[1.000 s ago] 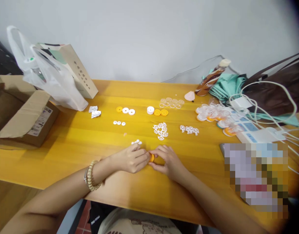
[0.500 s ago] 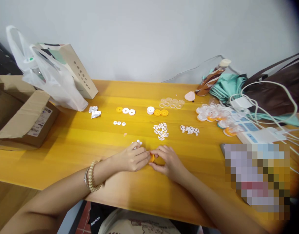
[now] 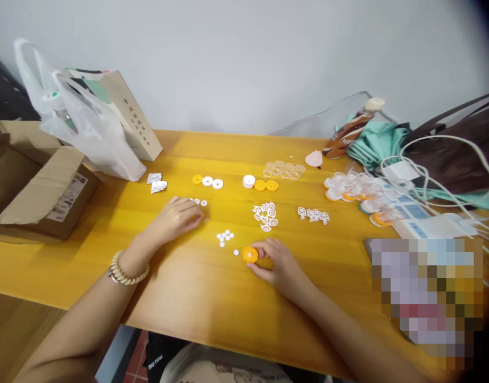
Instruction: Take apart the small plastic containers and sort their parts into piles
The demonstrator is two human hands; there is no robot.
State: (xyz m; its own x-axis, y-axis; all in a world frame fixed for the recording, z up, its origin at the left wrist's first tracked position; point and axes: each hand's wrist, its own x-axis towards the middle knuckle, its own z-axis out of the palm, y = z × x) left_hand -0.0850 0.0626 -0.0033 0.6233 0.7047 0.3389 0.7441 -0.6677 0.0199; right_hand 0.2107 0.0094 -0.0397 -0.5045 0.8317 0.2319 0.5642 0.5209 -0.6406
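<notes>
My right hand (image 3: 276,263) pinches an orange round plastic disc (image 3: 250,255) by its edge, thumb and forefinger on its right side. A small pale piece shows at the disc's centre. Just left of it lies one white button-like cap (image 3: 236,252), with several more white caps (image 3: 226,236) in a loose cluster behind. My left hand (image 3: 178,219) reaches over the table, fingers stretched out and holding nothing that I can see. Its fingertips are beside tiny pinkish rings (image 3: 206,219). White round pieces (image 3: 204,203) stand just behind that hand, partly hidden by it.
White spoked parts (image 3: 265,215), white brackets (image 3: 314,215), clear rings (image 3: 284,170) and orange discs (image 3: 272,185) lie farther back. Foil packets (image 3: 158,186) and an open carton (image 3: 40,186) stand left. Clear-topped assemblies (image 3: 340,186), a power strip (image 3: 415,213) and a bottle (image 3: 350,133) are right.
My left hand has left the orange disc and moved left to the tiny rings. The white caps it covered now show. My right hand keeps hold of the disc, now with its face visible.
</notes>
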